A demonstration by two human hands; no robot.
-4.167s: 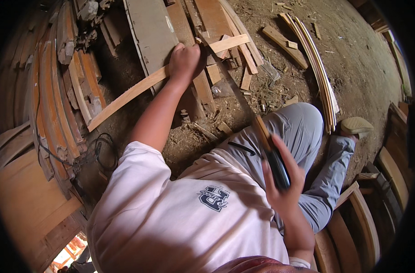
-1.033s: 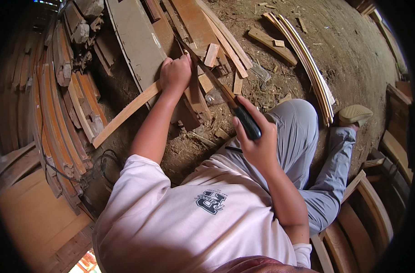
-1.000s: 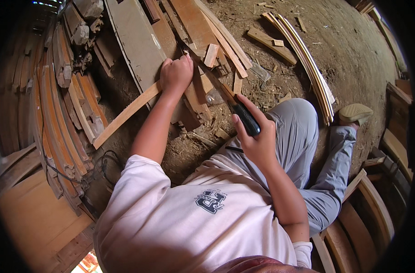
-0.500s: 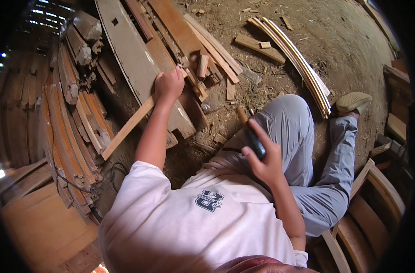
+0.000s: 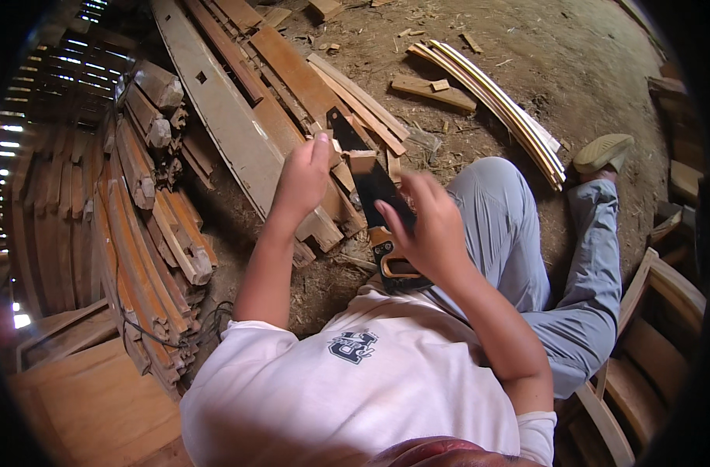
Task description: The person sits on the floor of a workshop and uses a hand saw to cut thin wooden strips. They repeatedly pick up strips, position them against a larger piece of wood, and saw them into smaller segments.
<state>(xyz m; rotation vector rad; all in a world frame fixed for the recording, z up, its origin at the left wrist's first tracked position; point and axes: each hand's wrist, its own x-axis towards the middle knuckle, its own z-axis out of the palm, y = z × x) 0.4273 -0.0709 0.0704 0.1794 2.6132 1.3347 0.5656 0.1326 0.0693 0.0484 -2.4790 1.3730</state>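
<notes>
My left hand (image 5: 304,175) is closed, thumb up, around a piece of wood (image 5: 335,148) that is mostly hidden by the fist. Just right of it, a short wooden block (image 5: 362,161) shows in front of the blade of a handsaw (image 5: 374,187). The saw slants from the wood pile down to my lap, its black and orange handle (image 5: 397,266) nearest my waist. Over the blade hovers my right hand (image 5: 429,222), thumb and fingers apart, fingertips smeared by motion. It is off the saw's handle; whether it touches the blade I cannot tell.
Long boards (image 5: 238,156) lie ahead on the left. Curved wooden pieces (image 5: 129,241) are stacked at far left, beside a flat panel (image 5: 98,389). Thin bent strips (image 5: 495,109) lie on the dirt floor beyond my knee. Wooden frames (image 5: 650,342) stand at the right.
The long wooden strip in my left hand no longer shows at its lower left. The dark-handled object is gone from my right hand, which has moved left and up. The saw's blade now shows.
</notes>
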